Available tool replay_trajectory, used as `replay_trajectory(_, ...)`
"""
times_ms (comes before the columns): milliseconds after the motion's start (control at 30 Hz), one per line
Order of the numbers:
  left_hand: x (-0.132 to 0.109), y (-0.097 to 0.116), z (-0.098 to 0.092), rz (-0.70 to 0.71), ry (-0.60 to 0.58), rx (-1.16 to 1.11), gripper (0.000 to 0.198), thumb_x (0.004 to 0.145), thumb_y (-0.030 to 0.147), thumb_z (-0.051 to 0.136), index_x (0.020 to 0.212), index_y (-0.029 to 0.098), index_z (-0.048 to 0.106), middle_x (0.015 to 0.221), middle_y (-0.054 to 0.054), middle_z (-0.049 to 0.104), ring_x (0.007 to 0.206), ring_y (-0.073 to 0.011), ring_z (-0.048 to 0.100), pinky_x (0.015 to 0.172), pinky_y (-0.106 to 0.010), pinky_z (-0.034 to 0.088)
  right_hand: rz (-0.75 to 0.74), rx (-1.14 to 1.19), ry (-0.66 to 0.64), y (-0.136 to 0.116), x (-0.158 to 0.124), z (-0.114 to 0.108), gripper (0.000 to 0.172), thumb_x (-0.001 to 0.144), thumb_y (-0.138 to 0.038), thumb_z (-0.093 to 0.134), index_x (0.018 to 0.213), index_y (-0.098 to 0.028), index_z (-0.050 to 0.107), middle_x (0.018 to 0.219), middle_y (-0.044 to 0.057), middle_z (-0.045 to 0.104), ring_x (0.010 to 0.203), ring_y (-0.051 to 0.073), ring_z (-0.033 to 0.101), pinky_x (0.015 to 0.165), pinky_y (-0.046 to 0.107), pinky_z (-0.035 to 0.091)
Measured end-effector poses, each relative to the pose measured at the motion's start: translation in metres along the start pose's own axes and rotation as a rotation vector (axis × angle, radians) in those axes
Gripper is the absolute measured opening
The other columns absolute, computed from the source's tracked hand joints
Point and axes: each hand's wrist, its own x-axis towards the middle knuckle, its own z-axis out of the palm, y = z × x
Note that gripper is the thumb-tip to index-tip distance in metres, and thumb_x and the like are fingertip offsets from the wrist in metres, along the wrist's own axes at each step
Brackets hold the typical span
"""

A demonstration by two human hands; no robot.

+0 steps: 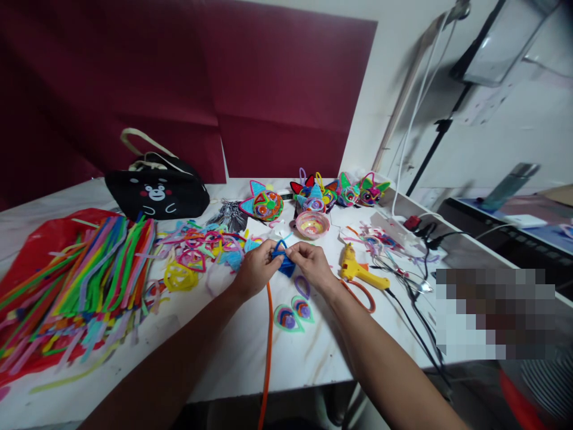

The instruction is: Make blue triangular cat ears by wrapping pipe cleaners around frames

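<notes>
Between the two hands, just above the counter, a small blue pipe-cleaner piece is pinched from both sides. The left hand is closed on its left edge, with the fingertips pressed together on the fuzz. The right hand is clamped on its right edge, thumb over fingers. So the blue piece is held dead centre, stretched across from grip to grip, with both hands equally near and almost touching each other.

Below the left grip, an orange pipe cleaner is seen running straight back toward the person and off the counter's near edge. Whether it is touched by that hand cannot be told.

Just beneath the right wrist, a purple loop and two teardrop shapes are laid flat. Further right, a yellow glue gun is lying beside orange scissors. Beyond the hands, a pink bowl is set close by.
</notes>
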Motion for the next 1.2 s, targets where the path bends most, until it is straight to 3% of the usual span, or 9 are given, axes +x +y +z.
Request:
replay_trajectory(133, 0.003, -0.003, 0.001, -0.034, -0.013, -0.098, 0.023, 0.069, 0.028, 0.064, 0.089, 0.017, 0.059, 0.075, -0.001, 0.063, 0.065, -0.0142, 0.061, 0.055, -0.022, 0.045, -0.019, 0.006, 0.029, -0.001, 0.0, 0.0, 0.022, 0.071, -0.038, 0.063, 0.065, -0.017, 0.061, 0.056, -0.003, 0.052, 0.053, 0.009, 0.042, 0.051, 0.023, 0.033)
replay_trajectory(300, 0.006, 0.001, -0.002, -0.129, 0.029, -0.179, 0.021, 0.072, 0.034, 0.062, 0.08, 0.016, 0.056, 0.056, 0.003, 0.056, 0.046, -0.0115, 0.054, 0.047, -0.022, 0.042, -0.037, 0.013, 0.07, -0.004, 0.0, -0.001, 0.021, 0.071, -0.036, 0.062, 0.063, -0.017, 0.06, 0.055, -0.003, 0.051, 0.052, 0.009, 0.041, 0.051, 0.023, 0.033)
replay_trajectory(700, 0.007, 0.008, -0.004, -0.141, 0.065, -0.238, 0.02, 0.071, 0.034, 0.063, 0.073, 0.015, 0.058, 0.052, 0.004, 0.055, 0.045, -0.0095, 0.048, 0.048, -0.021, 0.037, -0.033, 0.043, 0.072, -0.002, 0.0, -0.001, 0.023, 0.072, -0.039, 0.063, 0.065, -0.017, 0.06, 0.057, -0.003, 0.052, 0.054, 0.009, 0.041, 0.052, 0.022, 0.034)
replay_trajectory(833, 0.006, 0.009, -0.002, -0.11, 0.113, -0.183, 0.018, 0.072, 0.032, 0.061, 0.074, 0.015, 0.058, 0.05, 0.005, 0.051, 0.044, -0.009, 0.046, 0.046, -0.02, 0.036, -0.005, 0.097, 0.02, -0.005, -0.001, 0.001, 0.025, 0.071, -0.042, 0.066, 0.068, -0.017, 0.063, 0.06, -0.002, 0.055, 0.057, 0.01, 0.045, 0.055, 0.023, 0.037)
replay_trajectory(967, 0.004, 0.005, 0.001, -0.087, 0.077, -0.153, 0.017, 0.073, 0.032, 0.061, 0.075, 0.015, 0.058, 0.056, 0.004, 0.055, 0.048, -0.0097, 0.05, 0.048, -0.021, 0.039, 0.046, 0.181, -0.038, -0.007, -0.003, 0.003, 0.028, 0.064, -0.042, 0.074, 0.071, -0.017, 0.064, 0.062, -0.002, 0.058, 0.057, 0.01, 0.049, 0.057, 0.024, 0.04)
replay_trajectory(1200, 0.006, 0.003, -0.002, -0.149, -0.028, -0.249, 0.021, 0.073, 0.035, 0.063, 0.073, 0.014, 0.059, 0.054, 0.003, 0.054, 0.047, -0.0089, 0.048, 0.049, -0.021, 0.038, 0.071, 0.251, -0.071, -0.01, -0.003, 0.001, 0.027, 0.066, -0.04, 0.073, 0.07, -0.016, 0.064, 0.061, -0.002, 0.06, 0.056, 0.01, 0.052, 0.058, 0.024, 0.042)
